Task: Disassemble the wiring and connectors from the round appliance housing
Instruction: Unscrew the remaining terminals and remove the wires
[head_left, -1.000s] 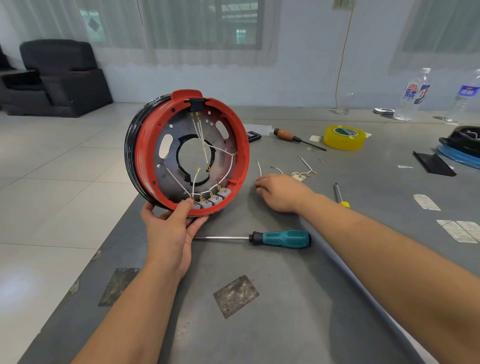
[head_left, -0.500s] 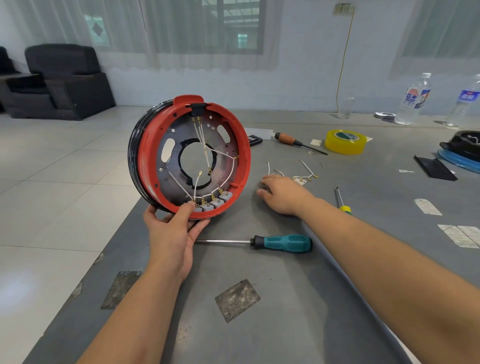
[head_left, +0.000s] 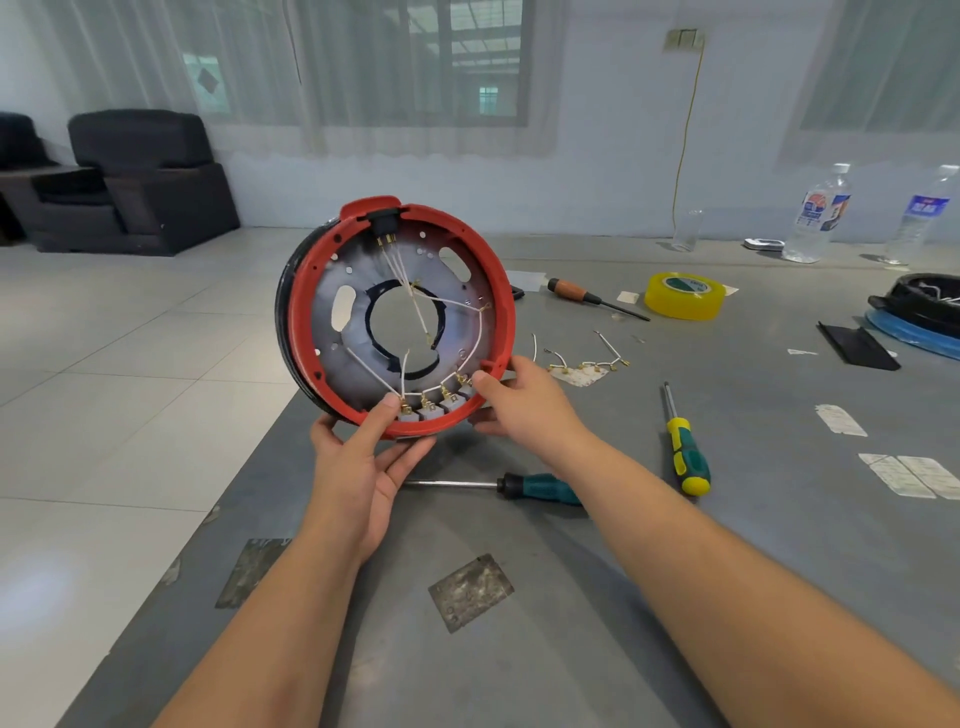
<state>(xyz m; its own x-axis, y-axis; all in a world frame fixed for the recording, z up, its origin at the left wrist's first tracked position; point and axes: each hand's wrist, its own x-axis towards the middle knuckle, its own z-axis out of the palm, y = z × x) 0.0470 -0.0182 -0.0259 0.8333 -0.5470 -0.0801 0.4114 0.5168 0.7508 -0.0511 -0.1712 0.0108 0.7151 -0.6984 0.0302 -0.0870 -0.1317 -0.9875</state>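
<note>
Grey and scuffed, the worktop (head_left: 597, 597) carries everything, with a worn patch nearest the person. Just beyond it lies a teal-handled screwdriver (head_left: 540, 488), and to its right a green-and-yellow screwdriver (head_left: 685, 452).

Above the teal one, the left hand (head_left: 358, 467) grips the bottom rim of the round red housing (head_left: 400, 317), thumb curled over the rim by the grey connectors (head_left: 436, 408). The housing stands on edge, open side facing the person, white wires (head_left: 415, 296) running from the top socket down to those connectors.

A second ago the right hand (head_left: 519, 400) lay flat on the worktop beside the removed wire pieces (head_left: 587, 364); now it has come across to the housing's lower right rim, thumb at the rightmost connector, fingers curled behind the edge. The housing has also been raised and tilted closer. That suggests one lead has been set down and the next connector is about to be pulled.

Further back sit a wooden-handled screwdriver (head_left: 576, 291), a yellow tape roll (head_left: 685, 296) and two bottles (head_left: 818, 213).
</note>
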